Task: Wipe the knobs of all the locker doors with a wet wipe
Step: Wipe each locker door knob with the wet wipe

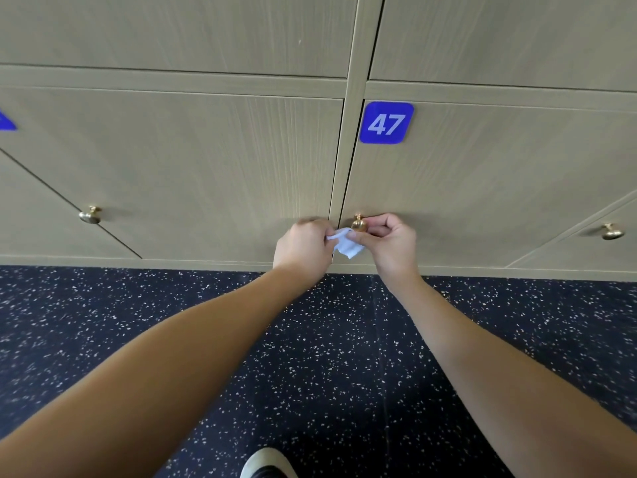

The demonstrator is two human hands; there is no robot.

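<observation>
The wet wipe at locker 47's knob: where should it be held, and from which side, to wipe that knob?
Judging by its bunched shape, grip the wet wipe at its gathered upper part, where both hands pinch it just below the knob, and bring it up from underneath; its loose corner hangs down.

Both hands met at the brass knob of locker door 47. The left hand and right hand each pinched the white wet wipe, hanging just below the knob at its six o'clock.
</observation>
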